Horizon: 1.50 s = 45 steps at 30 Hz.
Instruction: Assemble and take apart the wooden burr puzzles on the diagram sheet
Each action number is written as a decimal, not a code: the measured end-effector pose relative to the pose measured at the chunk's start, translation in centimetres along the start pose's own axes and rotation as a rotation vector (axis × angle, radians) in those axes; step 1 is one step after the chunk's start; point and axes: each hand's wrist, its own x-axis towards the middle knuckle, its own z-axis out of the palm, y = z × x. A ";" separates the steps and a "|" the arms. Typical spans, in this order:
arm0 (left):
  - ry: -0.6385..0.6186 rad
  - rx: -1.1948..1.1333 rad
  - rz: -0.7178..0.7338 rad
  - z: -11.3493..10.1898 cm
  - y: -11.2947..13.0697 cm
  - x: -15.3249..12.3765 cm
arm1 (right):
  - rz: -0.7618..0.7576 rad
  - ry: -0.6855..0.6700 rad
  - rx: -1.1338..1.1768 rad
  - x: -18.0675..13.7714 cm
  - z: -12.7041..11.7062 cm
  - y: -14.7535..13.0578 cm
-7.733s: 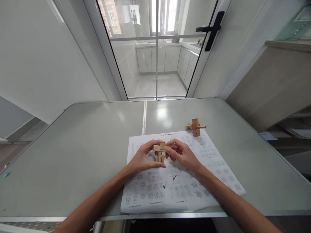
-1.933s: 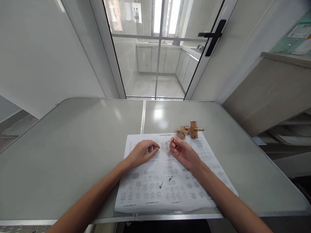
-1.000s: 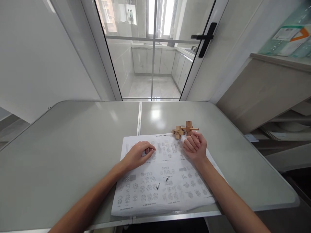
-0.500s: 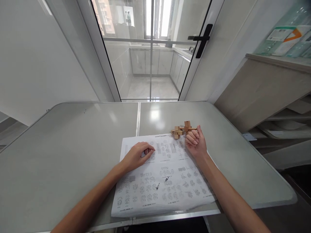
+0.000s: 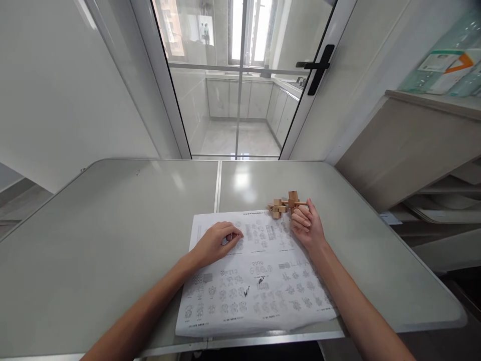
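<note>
Two wooden burr puzzles (image 5: pixel 277 208) sit beside the right hand (image 5: pixel 310 225), fingers (image 5: pixel 300 216) curled, grip unclear; the left hand (image 5: pixel 216 243), loosely curved and empty, rests on printed paper (image 5: pixel 233 259).

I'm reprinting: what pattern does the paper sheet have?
The paper sheet is white with grey-to-black printed figures; best seen in the head view.

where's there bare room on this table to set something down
Widest: the tabletop left of the paper sheet and left forearm, bare but for tiny specks toward its far edge. Another: between the right forearm and the table's right edge. Crowded: the sheet's far right corner, with a pale wooden cluster, a brown wooden cluster and the right hand.
</note>
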 end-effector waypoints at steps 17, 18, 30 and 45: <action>-0.004 0.019 0.021 0.1 -0.1 -0.1 | 0.007 0.066 -0.275 0.6 0.0 -0.4; -0.005 0.019 0.022 0.1 -0.2 -0.1 | -0.008 0.082 -0.298 0.5 0.2 -0.2; 0.006 0.032 0.061 0.2 -0.2 -0.1 | -0.329 0.204 -0.925 -1.4 3.8 2.4; 0.157 -0.280 0.093 -0.3 0.7 -0.5 | 0.274 -0.458 -0.933 -4.6 5.9 7.7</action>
